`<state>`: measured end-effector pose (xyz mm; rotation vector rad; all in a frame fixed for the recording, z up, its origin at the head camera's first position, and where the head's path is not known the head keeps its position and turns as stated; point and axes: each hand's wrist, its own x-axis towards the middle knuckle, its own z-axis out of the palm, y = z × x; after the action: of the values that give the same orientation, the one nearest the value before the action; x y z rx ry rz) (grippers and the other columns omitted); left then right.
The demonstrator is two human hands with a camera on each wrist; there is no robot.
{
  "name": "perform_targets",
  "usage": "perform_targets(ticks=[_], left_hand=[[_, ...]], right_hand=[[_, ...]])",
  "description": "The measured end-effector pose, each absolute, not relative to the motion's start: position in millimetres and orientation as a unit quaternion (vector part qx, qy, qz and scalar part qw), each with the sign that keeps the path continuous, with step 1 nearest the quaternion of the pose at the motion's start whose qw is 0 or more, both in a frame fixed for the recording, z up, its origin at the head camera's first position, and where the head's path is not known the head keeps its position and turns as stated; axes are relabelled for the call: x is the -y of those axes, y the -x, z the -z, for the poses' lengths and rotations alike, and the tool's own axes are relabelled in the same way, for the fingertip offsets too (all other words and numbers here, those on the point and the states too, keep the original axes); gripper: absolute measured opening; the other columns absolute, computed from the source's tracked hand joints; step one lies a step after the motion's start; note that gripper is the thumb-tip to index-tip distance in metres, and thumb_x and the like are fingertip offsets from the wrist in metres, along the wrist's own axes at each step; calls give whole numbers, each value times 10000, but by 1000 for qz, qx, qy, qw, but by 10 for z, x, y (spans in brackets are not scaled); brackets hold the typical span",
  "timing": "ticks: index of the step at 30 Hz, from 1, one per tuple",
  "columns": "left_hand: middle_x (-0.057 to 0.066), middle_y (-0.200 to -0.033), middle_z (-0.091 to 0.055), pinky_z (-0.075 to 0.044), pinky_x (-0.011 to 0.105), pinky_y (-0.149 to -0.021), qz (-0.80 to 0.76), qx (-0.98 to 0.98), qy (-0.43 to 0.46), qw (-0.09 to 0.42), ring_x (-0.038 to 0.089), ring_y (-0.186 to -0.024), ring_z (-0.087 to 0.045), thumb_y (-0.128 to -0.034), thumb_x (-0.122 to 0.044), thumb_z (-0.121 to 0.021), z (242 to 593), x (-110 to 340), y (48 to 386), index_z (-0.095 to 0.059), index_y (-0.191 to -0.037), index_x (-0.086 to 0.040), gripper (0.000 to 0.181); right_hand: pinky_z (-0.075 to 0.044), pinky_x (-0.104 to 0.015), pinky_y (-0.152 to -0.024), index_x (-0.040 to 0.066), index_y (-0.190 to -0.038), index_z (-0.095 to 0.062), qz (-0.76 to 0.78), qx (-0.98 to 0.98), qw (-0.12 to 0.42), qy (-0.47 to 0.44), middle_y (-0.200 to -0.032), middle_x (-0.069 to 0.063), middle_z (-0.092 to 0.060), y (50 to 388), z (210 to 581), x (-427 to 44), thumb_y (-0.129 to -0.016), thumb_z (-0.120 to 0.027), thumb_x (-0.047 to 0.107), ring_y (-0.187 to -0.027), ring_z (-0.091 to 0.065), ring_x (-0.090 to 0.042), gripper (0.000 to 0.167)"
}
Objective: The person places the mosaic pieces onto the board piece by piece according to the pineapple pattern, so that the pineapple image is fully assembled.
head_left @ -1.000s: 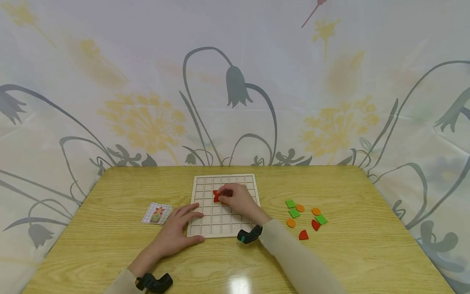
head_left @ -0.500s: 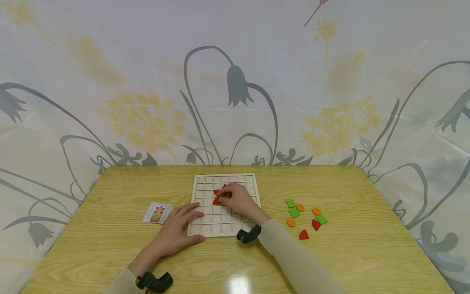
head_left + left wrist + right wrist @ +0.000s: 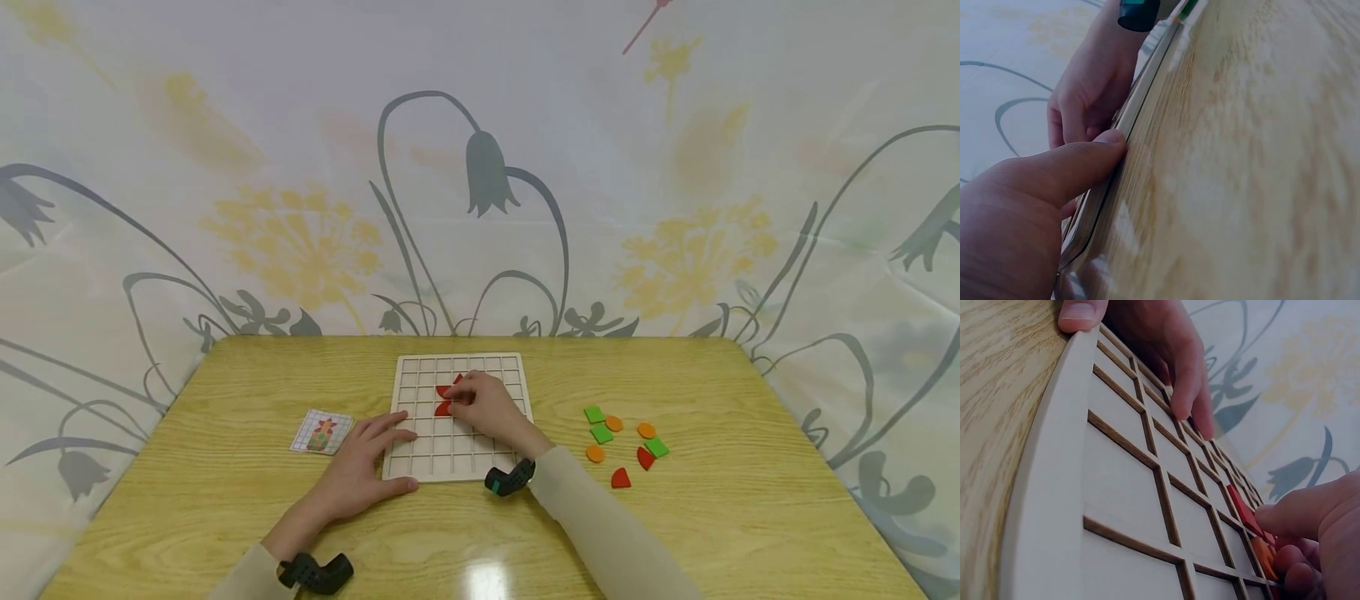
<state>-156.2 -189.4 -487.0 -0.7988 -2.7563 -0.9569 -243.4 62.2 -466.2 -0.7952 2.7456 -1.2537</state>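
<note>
A pale wooden grid board [image 3: 431, 467] lies on the table before me. My left hand [image 3: 358, 475] rests on its left side with fingers spread; in the left wrist view the thumb lies along the near edge. Over the upper middle of the board, my right hand [image 3: 491, 411] pinches a red quarter-circle tile [image 3: 443, 409] at one of the cells. In the right wrist view, the thumb touches this tile, and an orange tile [image 3: 1264, 556] sits beside the curled fingers. Another red tile [image 3: 444, 391] lies just above; further tiles are partly hidden by the hand.
A card [image 3: 322, 432] printed with a coloured pattern on a grid lies left of the board. To the right are scattered loose green squares [image 3: 602, 433], orange discs [image 3: 595, 453] and red quarter-circles [image 3: 620, 478]. A flower-patterned cloth [image 3: 480, 275] hangs behind the table.
The red tile under my right fingers has turned slightly and settled lower into its cell. My right hand has shifted only a little; the left hand stays in place.
</note>
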Motion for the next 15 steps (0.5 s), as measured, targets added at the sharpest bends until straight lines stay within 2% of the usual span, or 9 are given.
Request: perform_targets(ticks=[9,15], left_hand=[[30,-1535,-424,-372,594,-1015,321,908,264,55,318,-1351,-381,-807,-500,-797,4857,1892,1563,-641,-1292,-226,578],[27,-1533,-426,-370,591,-1016,320,909,262,53,311,-1343,-386,-804,-505,-797,4859,1894,1563,-642,-1288,-236,575]], right_hand=[[-483,-281,-711,113,-998,-784,443,-864,-11,240,-945,22,-644,2478,4640,-659,-893,-694,63,-782,-562,-120,147],[-497,-318,-753,96,-1034,-776,479,-852,-11,212,-1037,-1,-680,2505,4586,-788,-917,-691,45,-852,-594,-160,154]])
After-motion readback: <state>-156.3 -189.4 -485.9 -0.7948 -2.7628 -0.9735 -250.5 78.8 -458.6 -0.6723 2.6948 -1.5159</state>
